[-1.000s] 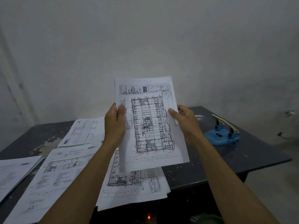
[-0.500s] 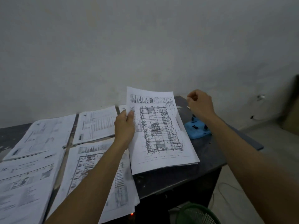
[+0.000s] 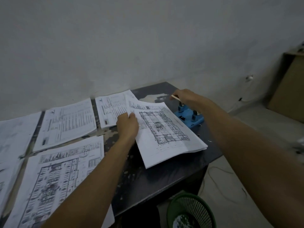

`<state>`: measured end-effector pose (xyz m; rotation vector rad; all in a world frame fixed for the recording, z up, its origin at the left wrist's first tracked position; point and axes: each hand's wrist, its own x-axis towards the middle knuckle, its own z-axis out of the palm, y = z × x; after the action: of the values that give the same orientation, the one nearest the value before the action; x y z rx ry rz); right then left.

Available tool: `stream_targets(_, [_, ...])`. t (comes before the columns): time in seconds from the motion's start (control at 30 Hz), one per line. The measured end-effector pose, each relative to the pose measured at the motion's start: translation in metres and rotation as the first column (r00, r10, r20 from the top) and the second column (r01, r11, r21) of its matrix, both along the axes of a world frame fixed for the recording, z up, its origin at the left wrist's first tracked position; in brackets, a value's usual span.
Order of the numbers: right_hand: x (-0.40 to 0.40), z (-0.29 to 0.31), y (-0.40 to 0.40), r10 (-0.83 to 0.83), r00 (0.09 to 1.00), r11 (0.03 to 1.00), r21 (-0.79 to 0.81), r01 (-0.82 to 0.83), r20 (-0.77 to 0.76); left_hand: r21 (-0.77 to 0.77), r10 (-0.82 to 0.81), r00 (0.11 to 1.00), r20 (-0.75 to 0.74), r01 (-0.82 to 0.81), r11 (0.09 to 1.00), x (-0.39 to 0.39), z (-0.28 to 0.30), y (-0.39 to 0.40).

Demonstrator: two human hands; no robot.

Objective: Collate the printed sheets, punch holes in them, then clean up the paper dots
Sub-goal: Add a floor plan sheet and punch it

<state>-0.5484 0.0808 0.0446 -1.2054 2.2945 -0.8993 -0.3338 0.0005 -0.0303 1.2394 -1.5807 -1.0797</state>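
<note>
- held stack of sheets (image 3: pixel 167 134): white paper, black floor-plan linework, pretty dense grid in the middle
- hole punch (image 3: pixel 189 116): bright blue base, dark posts, pale cream lever
- table (image 3: pixel 148 181): dark grey/black top, pale scuffed patches and white specks all over
- near left sheet (image 3: pixel 54 183): white with a big black plan drawing
- 2 far stacks (image 3: pixel 65 122): white, rows of grey text
- bin (image 3: pixel 190 211): green mesh
- wall (image 3: pixel 131 38): plain off-white, greyish
</note>
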Motion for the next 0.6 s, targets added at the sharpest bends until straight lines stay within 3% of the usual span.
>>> stream_targets(0.1, [-0.003, -0.003, 0.002, 0.005, 0.998, 1.0, -0.011, -0.004, 0.055, 0.04, 0.025, 1.0, -0.005, -0.025, 0.999, -0.013, 0.002, -0.001])
stream_targets(0.47, [-0.007, -0.008, 0.0, 0.047, 0.999, 0.999, 0.016, -0.047, 0.006, 0.123, 0.05, 0.998, -0.041, -0.045, 0.991, -0.042, -0.011, 0.015])
stream_targets(0.6, [-0.004, -0.009, -0.001, 0.075, 0.997, 0.995, 0.066, -0.073, -0.034, 0.083, 0.033, 0.999, -0.041, -0.029, 0.996, -0.042, -0.023, 0.021])
